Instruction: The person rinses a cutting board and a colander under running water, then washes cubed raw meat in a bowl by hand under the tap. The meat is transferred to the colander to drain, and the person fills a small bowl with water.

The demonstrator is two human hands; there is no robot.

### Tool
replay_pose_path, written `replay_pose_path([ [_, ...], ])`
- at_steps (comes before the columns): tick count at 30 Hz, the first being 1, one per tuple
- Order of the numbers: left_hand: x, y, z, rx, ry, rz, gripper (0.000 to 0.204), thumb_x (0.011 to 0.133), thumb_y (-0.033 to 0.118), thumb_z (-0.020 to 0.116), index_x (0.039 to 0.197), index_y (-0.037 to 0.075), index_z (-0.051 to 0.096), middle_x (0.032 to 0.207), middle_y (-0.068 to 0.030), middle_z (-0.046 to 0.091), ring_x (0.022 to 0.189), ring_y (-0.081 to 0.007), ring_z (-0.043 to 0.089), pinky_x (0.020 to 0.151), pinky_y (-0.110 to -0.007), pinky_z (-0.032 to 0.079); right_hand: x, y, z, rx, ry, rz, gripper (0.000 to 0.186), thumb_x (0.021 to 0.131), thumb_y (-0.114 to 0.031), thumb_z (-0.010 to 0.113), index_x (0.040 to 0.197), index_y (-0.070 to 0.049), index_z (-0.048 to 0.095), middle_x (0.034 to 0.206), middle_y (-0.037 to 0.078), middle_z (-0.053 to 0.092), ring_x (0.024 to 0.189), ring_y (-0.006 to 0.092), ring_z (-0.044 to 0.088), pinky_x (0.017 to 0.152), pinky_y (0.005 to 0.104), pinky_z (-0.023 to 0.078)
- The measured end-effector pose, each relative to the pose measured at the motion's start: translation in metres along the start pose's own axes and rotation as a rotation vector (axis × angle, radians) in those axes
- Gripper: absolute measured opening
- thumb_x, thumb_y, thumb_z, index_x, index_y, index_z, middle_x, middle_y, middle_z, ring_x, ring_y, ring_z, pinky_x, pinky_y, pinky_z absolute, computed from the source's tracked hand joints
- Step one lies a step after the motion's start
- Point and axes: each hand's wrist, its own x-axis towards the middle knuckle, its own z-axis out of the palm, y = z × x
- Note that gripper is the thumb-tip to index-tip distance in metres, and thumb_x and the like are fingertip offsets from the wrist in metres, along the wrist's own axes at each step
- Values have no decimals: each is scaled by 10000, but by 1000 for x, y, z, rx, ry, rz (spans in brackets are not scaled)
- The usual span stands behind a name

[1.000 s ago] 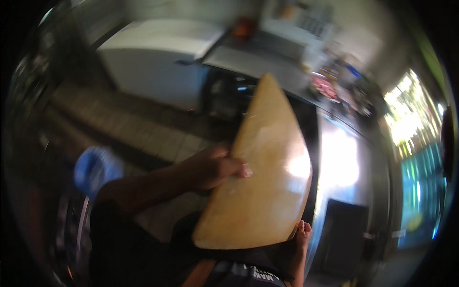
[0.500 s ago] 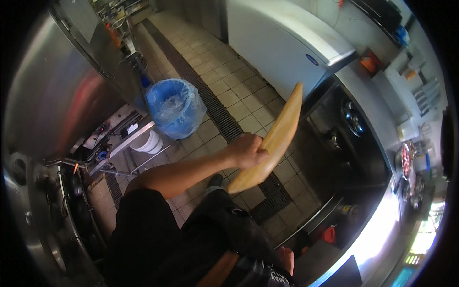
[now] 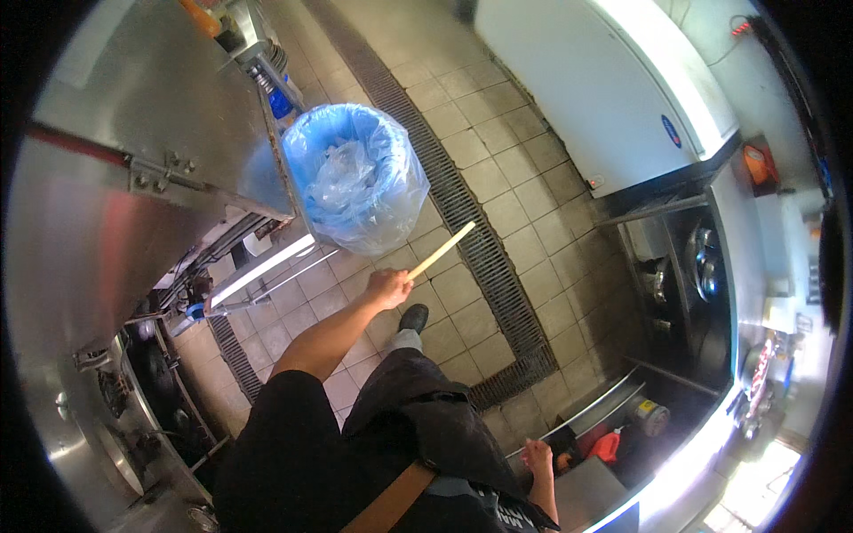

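Note:
Stretched out ahead, my left hand (image 3: 388, 289) is closed round one end of a thin, flat, pale yellow board (image 3: 444, 250). The board is turned nearly edge-on, so it shows as a narrow strip pointing away and to the right. It is held above the tiled floor, to the near right of a bin (image 3: 391, 200) lined with a blue plastic bag. My right hand (image 3: 538, 455) hangs low at my right side beside the lower shelf, its fingers loosely bent and apart, with nothing visible in it.
A metal floor grate (image 3: 498, 293) runs through the tiles. On the right stand a white chest freezer (image 3: 613, 98) and a steel counter with pans (image 3: 702, 262) on its shelves. A red thing (image 3: 605, 446) and a tub (image 3: 651, 417) sit low. Steel equipment (image 3: 169, 98) lines the left.
My left hand has moved left and turned the board from its broad side to nearly edge-on. The view has shifted, with the bin looking larger. More of my right hand and forearm shows.

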Motion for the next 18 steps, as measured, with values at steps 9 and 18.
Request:
replay_pose_path([
  [9, -74, -233, 70, 102, 175, -425, 261, 874, 226, 579, 1122, 159, 620, 1086, -140, 650, 1019, -331, 603, 881, -491, 441, 32, -146, 6, -181, -25, -166, 358, 894, -341, 599, 762, -11, 638, 646, 40, 620, 598, 149, 602, 578, 325, 491],
  [18, -69, -293, 24, 207, 15, -748, 420, 943, 254, 447, 1318, 65, 479, 1379, -129, 486, 1310, -302, 396, 1113, -445, 244, 63, -210, 11, -539, -58, -146, 385, 862, -414, 603, 903, -40, 684, 771, 204, 661, 767, 383, 655, 687, 445, 513],
])
